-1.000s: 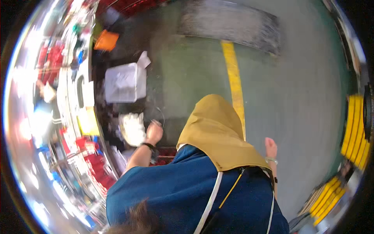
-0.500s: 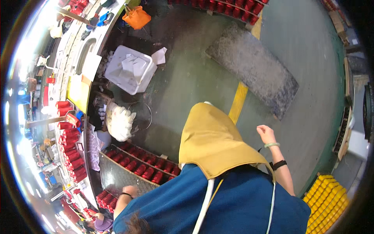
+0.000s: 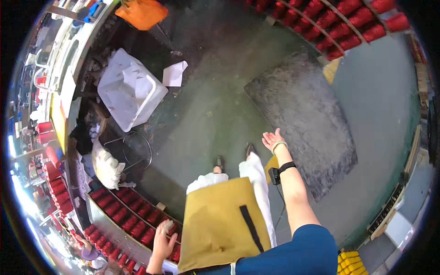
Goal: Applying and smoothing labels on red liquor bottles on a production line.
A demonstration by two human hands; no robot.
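My right hand (image 3: 273, 138) is held out over the floor, empty, palm turned up and fingers apart. A pale green bangle (image 3: 279, 145) circles that wrist, and a black band with a small box (image 3: 275, 176) sits higher on the forearm. My left hand (image 3: 163, 239) hangs at my left side with its fingers loosely apart, nearest to a low rack of red cylinders (image 3: 130, 224). Nothing shows in its grasp. A mustard apron (image 3: 220, 220) covers my front, above white trousers (image 3: 257, 183).
A dark flat board (image 3: 311, 119) lies on the floor ahead right. Stacked red cylinders (image 3: 339, 27) stand beyond it. At left are a white bin (image 3: 130, 91), a paper sheet (image 3: 174, 74), a wire-framed stool (image 3: 137, 151), an orange bag (image 3: 142, 13) and a long workbench (image 3: 68, 87). Yellow cylinders (image 3: 350, 263) sit behind right.
The view has shifted forward, and the red stacks ahead look closer. The apron, lifted before, hangs lower. My right hand, loosely curled before, has opened. My left hand has come forward beside the apron.
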